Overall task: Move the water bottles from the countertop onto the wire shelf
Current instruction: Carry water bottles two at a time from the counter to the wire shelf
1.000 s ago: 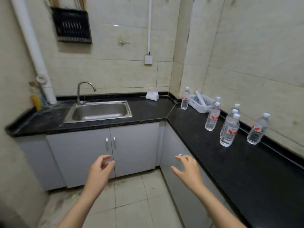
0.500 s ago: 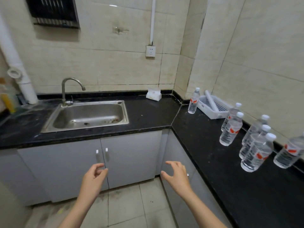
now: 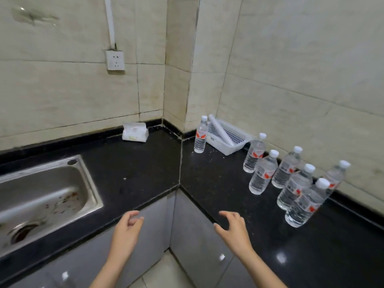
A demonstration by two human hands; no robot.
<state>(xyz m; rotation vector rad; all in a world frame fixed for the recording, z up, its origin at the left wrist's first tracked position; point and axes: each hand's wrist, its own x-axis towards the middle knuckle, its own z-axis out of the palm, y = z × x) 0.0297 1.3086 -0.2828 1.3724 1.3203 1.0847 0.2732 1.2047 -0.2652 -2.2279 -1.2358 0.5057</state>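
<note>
Seven clear water bottles with white caps and red-and-white labels stand upright on the black L-shaped table (image 3: 133, 175), all on its right-hand run along the tiled wall. One lone bottle (image 3: 200, 135) stands near the inner corner, just beside the left end of a white perforated plastic basket (image 3: 232, 138), which holds a white roll (image 3: 220, 129) lying at a slant. The other six stand in a loose cluster further along to the right: the rearmost bottle (image 3: 254, 153) near the basket's right end, a second bottle (image 3: 263, 173) just in front of it, a third bottle (image 3: 285, 168) to its right, a fourth bottle (image 3: 295, 189), the nearest bottle (image 3: 305, 204) closest to the table's front, and a sixth bottle (image 3: 336, 176) against the wall edge. The left hand (image 3: 126, 231) and right hand (image 3: 234, 229) both hover in front of the table's inner corner, above the grey cabinet doors (image 3: 195, 231), palms facing each other; the fingers of each are loosely curled and spread, grasping nothing. The right hand is well apart from the bottle cluster. A stainless steel sink (image 3: 41, 196) is set into the left run of the table, a white tissue pack (image 3: 135, 133) lies against the back wall, and a wall socket (image 3: 115, 60) sits above it.
</note>
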